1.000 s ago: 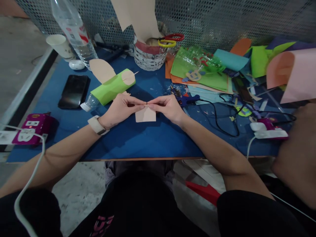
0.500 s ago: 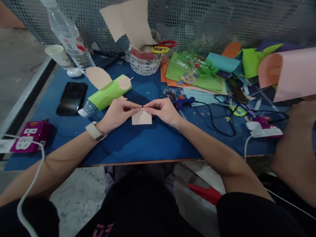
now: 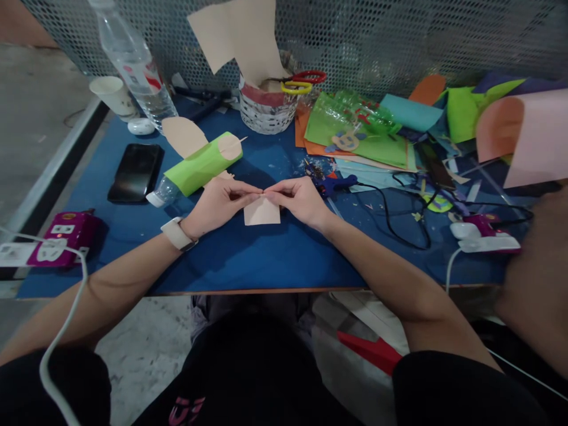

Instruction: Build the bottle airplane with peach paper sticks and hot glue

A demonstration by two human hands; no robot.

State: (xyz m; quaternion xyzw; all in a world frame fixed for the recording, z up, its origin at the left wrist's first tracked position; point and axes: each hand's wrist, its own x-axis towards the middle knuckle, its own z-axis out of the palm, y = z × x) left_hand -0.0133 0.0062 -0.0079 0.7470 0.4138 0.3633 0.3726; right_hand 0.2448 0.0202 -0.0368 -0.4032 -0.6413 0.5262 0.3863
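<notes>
A small beige paper piece (image 3: 261,212) hangs between my two hands just above the blue table (image 3: 248,254). My left hand (image 3: 219,204), a white watch on its wrist, pinches the paper's top edge. My right hand (image 3: 298,200) pinches the same edge from the other side, and the fingertips of both hands meet in the middle. Just behind my left hand lies a plastic bottle wrapped in green paper (image 3: 197,167) with a beige disc on its end.
A black phone (image 3: 135,171) and a magenta power strip (image 3: 62,236) lie at the left. A water bottle (image 3: 133,59) and paper cup (image 3: 112,94) stand at the back left, a basket with scissors (image 3: 268,106) behind. Coloured sheets, cables and a glue gun (image 3: 483,234) crowd the right. Another person's arm (image 3: 536,278) is at the right edge.
Both hands hold the same pinch on the beige paper. Only the camera view has shifted slightly.
</notes>
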